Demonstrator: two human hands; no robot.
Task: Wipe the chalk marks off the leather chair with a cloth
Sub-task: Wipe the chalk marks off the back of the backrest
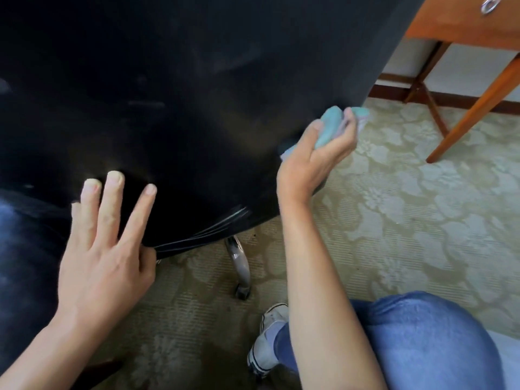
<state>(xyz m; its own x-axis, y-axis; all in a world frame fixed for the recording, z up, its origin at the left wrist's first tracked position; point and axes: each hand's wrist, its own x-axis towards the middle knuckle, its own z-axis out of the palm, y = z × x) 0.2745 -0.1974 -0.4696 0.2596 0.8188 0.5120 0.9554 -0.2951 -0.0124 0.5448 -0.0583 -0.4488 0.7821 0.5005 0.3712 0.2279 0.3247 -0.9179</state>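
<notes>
Head view: at 7 o'clock your left hand [104, 249] lies flat, fingers straight, bracing the black leather chair [174, 102], which fills 9 to 12 o'clock. At 2 o'clock your right hand [315, 159] clutches the bunched teal cloth [327, 128] beside the chair's edge. The cloth looks soft and light; the leather slick and yielding, on casters, so keep it braced.

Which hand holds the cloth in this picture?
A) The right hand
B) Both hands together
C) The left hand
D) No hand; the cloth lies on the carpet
A: the right hand grips the bunched cloth at the edge of the black leather chair, while the left hand rests with straight fingers on the chair.
</notes>
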